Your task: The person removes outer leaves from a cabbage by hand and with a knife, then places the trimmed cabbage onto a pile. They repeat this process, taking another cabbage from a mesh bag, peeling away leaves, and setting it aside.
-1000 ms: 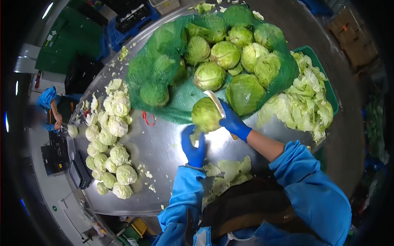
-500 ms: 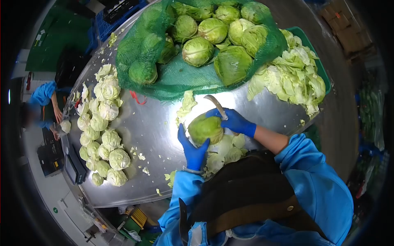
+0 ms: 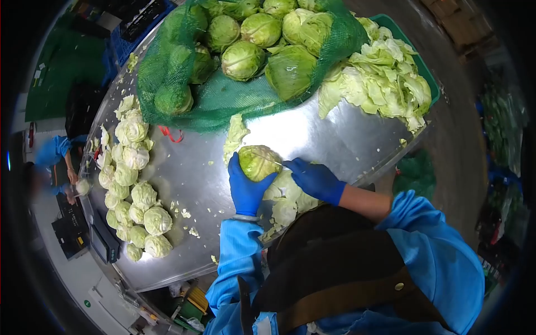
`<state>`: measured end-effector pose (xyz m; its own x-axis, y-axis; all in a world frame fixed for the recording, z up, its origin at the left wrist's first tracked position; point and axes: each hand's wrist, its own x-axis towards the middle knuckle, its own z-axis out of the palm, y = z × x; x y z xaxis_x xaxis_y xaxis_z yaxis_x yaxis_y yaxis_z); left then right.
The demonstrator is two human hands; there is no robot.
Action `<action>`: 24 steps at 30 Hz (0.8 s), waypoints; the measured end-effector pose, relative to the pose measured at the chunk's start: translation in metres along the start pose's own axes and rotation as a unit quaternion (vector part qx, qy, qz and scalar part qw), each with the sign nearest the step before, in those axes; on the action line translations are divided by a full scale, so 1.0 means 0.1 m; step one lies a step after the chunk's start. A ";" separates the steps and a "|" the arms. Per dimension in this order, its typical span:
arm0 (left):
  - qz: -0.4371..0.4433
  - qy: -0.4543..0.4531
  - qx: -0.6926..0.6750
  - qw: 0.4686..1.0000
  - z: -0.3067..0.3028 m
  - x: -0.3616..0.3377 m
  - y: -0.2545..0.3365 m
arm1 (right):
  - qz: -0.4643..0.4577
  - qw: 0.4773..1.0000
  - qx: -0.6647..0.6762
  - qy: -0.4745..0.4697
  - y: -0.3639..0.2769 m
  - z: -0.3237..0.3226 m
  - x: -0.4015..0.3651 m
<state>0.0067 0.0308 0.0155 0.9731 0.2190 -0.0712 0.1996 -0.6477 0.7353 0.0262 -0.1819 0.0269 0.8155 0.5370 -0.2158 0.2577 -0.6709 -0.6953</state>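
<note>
While the left hand (image 3: pixel 247 190) grips the cabbage (image 3: pixel 258 162) over the metal table (image 3: pixel 340 137), a hard push from the curled right hand (image 3: pixel 317 181) at its side, whose hold I cannot make out, could roll it loose from those gloved fingers

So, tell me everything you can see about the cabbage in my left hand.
The cabbage is a roundish, yellow-green head with paler veins, its leaves wrapped closely. Your gloved left hand cups it from the near left side, thumb and fingers spread. Your right hand is at its right edge; I can't tell if it touches. It is over the metal table, with a loose leaf just beyond it. Its underside is hidden.
</note>
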 end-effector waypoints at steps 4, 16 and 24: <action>-0.008 -0.006 0.028 1.000 0.00 0.08 0.02 | -0.039 0.996 -0.051 0.058 0.06 0.34 0.19; -0.070 -0.037 0.007 0.997 -0.06 0.20 0.06 | 0.002 0.998 -0.053 0.014 0.03 0.29 0.36; -0.068 -0.033 0.033 0.997 -0.01 0.25 0.07 | 0.055 0.996 -0.068 -0.016 0.04 0.30 0.56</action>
<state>0.0320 0.0327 0.0194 0.9417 0.2602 -0.2134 0.3349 -0.6621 0.6704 0.0573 -0.1396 -0.0085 0.8262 0.4705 -0.3099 0.2370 -0.7893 -0.5665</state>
